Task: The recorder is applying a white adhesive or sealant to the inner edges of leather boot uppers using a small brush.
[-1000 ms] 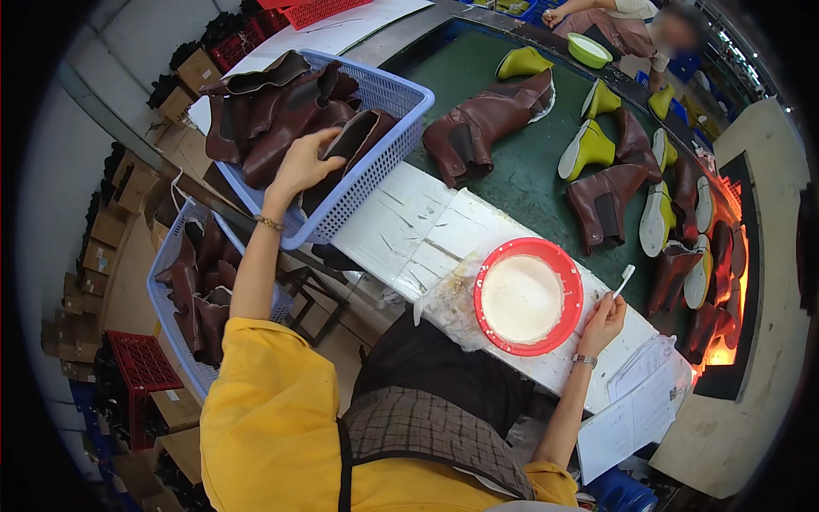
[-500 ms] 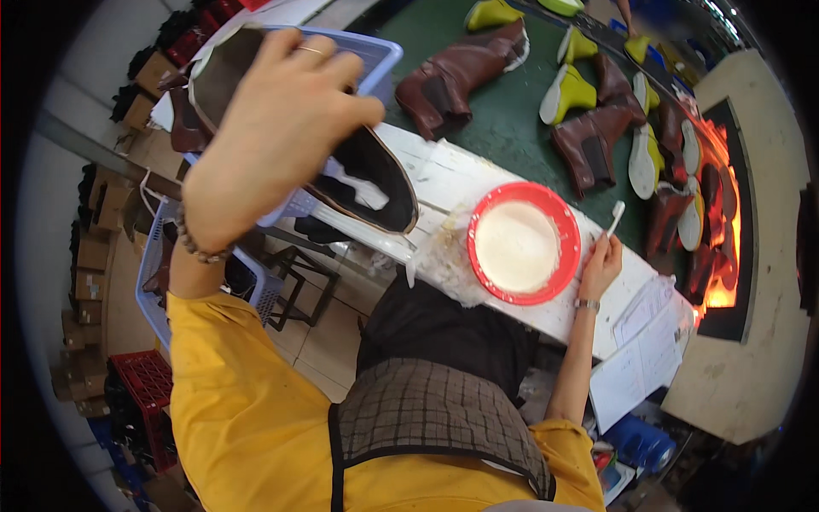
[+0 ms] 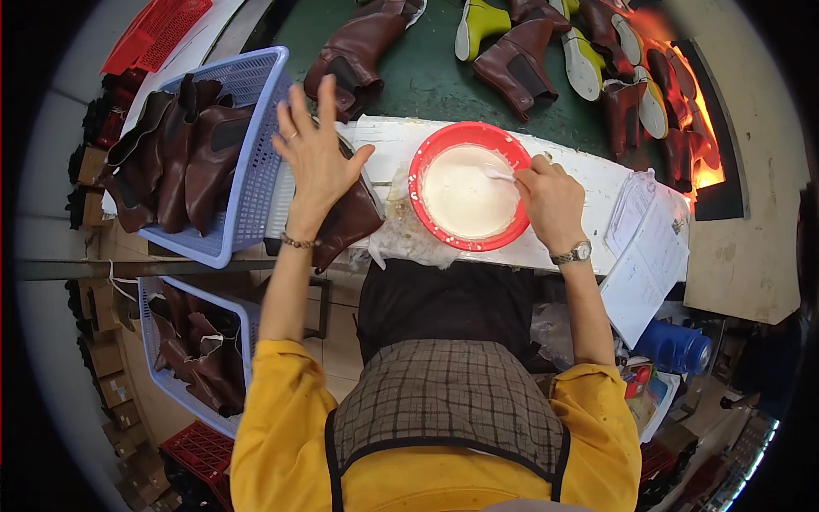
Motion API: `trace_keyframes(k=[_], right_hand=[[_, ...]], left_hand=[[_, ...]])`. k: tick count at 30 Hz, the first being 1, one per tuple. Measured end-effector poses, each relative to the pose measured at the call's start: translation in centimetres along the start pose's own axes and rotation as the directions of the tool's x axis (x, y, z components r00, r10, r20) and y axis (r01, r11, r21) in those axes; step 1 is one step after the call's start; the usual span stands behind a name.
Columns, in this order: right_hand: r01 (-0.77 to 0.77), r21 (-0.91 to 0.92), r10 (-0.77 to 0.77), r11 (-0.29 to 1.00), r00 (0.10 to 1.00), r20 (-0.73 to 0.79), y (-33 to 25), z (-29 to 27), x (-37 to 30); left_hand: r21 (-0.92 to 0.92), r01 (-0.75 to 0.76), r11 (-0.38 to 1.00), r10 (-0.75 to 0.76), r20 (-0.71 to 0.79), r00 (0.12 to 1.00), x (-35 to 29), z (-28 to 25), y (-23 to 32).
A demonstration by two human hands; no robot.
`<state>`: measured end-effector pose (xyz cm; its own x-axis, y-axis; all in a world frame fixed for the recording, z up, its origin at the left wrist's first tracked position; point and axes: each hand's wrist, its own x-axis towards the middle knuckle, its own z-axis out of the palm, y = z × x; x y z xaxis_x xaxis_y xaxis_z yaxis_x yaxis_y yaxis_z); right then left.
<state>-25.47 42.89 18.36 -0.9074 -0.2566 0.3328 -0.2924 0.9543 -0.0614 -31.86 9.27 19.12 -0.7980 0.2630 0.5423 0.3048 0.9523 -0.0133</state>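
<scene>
My left hand (image 3: 320, 162) is raised with its fingers spread and holds nothing. Below and beside it, a brown leather boot upper (image 3: 354, 218) lies on the white tabletop, partly hidden by the hand and forearm. A red bowl (image 3: 416, 198) stands at the middle of the table, full of cream-coloured liquid (image 3: 461, 200). My right hand (image 3: 553, 205) pinches a small white brush (image 3: 499, 174) over the bowl's right side. The brush's tip is at the liquid; whether it dips below the surface I cannot tell.
Left stands a blue basket (image 3: 256, 188) of brown boots; a lower blue basket (image 3: 247, 320) holds more. Beyond the table, a green conveyor (image 3: 444, 90) carries boots and yellow-green shoe forms (image 3: 482, 26) toward a glowing heater (image 3: 708, 162). Papers (image 3: 653, 264) lie at the table's right end.
My left hand has let go of the boot upper it held up; an upper now lies on the table. My right hand has brought the brush from the table's right over the bowl.
</scene>
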Motion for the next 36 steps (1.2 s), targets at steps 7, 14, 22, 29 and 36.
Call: trace_keyframes(k=[7, 14, 22, 29, 36], right_hand=[[-0.111, 0.166, 0.127, 0.980, 0.988, -0.089, 0.1, -2.6, -1.4], [-0.298, 0.421, 0.281, 0.857, 0.954, 0.103, 2.2, -3.1, -3.7], [0.187, 0.661, -0.049, 0.727, 0.974, -0.222, -2.0, -4.8, 2.7], [0.181, 0.645, 0.017, 0.743, 0.957, -0.288, -2.8, -3.2, 2.0], [0.121, 0.677, 0.041, 0.726, 0.975, -0.219, -5.1, -3.4, 0.1]], left_hand=[[-0.222, 0.691, 0.688, -0.599, 0.366, 0.713, -3.4, 0.8, -3.2], [-0.727, 0.583, 0.362, -0.239, 0.532, 0.812, -2.8, -7.3, -3.2], [-0.595, 0.784, 0.176, 0.170, 0.803, 0.571, -1.1, -10.2, -0.8], [-0.723, 0.688, 0.058, -0.058, 0.686, 0.725, -1.2, -11.2, -0.1], [-0.847, 0.495, 0.193, -0.291, 0.432, 0.854, -1.4, -9.7, 1.1]])
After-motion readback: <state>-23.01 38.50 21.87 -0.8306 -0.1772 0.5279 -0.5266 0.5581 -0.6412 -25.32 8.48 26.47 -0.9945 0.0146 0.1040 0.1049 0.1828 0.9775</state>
